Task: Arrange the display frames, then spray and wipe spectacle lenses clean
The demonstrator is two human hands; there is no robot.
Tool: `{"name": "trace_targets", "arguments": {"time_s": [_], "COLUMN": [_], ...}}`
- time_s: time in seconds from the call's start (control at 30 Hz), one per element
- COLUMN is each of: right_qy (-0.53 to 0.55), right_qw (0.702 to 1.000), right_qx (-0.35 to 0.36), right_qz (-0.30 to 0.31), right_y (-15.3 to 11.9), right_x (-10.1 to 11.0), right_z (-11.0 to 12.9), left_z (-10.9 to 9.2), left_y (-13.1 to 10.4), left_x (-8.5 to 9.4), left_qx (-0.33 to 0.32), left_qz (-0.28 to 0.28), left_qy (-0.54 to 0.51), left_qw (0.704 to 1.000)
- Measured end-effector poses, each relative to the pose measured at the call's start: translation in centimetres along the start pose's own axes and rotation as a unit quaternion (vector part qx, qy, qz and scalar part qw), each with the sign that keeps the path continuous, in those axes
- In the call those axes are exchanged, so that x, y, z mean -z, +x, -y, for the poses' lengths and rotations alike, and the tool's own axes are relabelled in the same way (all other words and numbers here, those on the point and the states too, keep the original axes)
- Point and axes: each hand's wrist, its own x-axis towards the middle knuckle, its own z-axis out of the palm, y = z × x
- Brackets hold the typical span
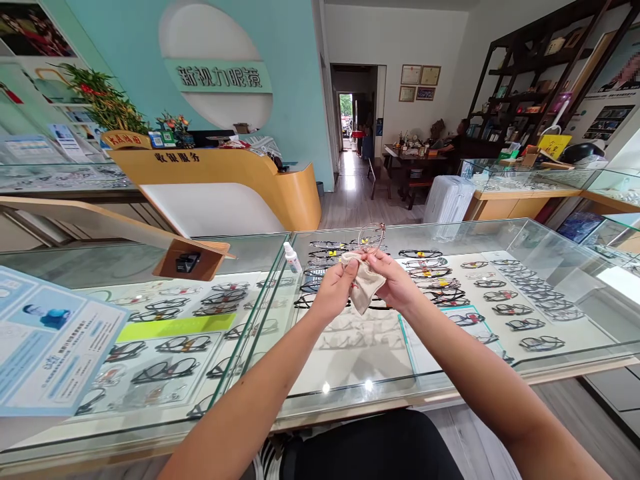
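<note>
Above the glass counter, my left hand (334, 287) pinches a beige cleaning cloth (367, 292) between thumb and fingers. My right hand (397, 280) is closed beside it, its fingers gripping a pair of thin-rimmed eyeglasses (383, 228) that stick up beyond both hands. The cloth hangs down between my palms and hides part of the fingers and the lower part of the glasses. Left of my hands, a small white spray bottle (292, 259) stands on the glass top.
Rows of spectacle frames (500, 295) lie inside the glass display case (350, 393). At left are a wooden stand (193, 260) and a blue-and-white leaflet (55, 347). Beyond are a cashier desk (295, 193), a suitcase (447, 203) and a seated person (456, 141) by a table.
</note>
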Motion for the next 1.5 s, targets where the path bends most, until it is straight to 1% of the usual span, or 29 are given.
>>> {"name": "trace_targets", "arguments": {"time_s": [0.07,0.2,0.3,0.43,0.53,0.7,0.8,0.9,1.0,1.07,1.2,1.3,1.4,1.5], "right_qy": [-0.017,-0.050,-0.119,-0.219,-0.245,-0.210,-0.194,-0.168,-0.124,-0.101,-0.083,-0.076,-0.072,-0.069], "right_qw": [1.000,0.997,0.990,0.970,0.964,0.970,0.973,0.979,0.986,0.988,0.987,0.985,0.982,0.979], "right_qx": [0.018,0.054,0.072,0.046,0.018,-0.027,-0.035,-0.052,-0.067,-0.070,-0.087,-0.099,-0.112,-0.121], "right_qz": [0.001,0.004,0.037,0.092,0.104,0.118,0.119,0.103,0.090,0.094,0.108,0.117,0.132,0.146], "right_y": [0.0,-0.1,0.0,0.1,0.1,0.2,0.4,0.4,0.3,0.3,0.3,0.1,-0.1,-0.3], "right_x": [0.2,0.5,0.9,1.5,1.7,2.0,2.3,2.3,2.1,1.9,1.6,1.5,1.3,1.1], "right_z": [0.8,2.3,2.9,2.7,2.4,1.8,1.6,1.6,1.8,1.9,1.7,1.4,1.1,0.9], "left_z": [0.1,0.0,-0.3,-0.7,-0.8,-0.6,-0.7,-1.2,-1.8,-2.2,-2.7,-2.8,-2.8,-2.8], "left_y": [0.4,1.0,1.3,1.4,1.4,1.5,1.6,1.7,1.4,1.2,0.8,0.7,0.5,0.4], "left_x": [0.4,1.3,1.7,2.2,2.4,2.5,2.5,2.5,2.6,2.5,2.1,1.9,1.8,1.5], "left_qx": [0.018,0.018,0.016,0.023,0.032,0.027,0.013,0.012,0.036,0.045,0.042,0.035,0.029,0.005], "left_qz": [0.012,-0.023,-0.027,-0.030,-0.040,-0.075,-0.092,-0.074,-0.040,-0.026,-0.016,-0.021,-0.042,-0.057], "left_qy": [-0.005,-0.025,-0.058,-0.055,-0.055,-0.044,-0.054,-0.074,-0.062,-0.044,-0.024,-0.014,0.001,0.003], "left_qw": [1.000,0.999,0.998,0.998,0.997,0.996,0.994,0.994,0.997,0.998,0.999,0.999,0.999,0.998]}}
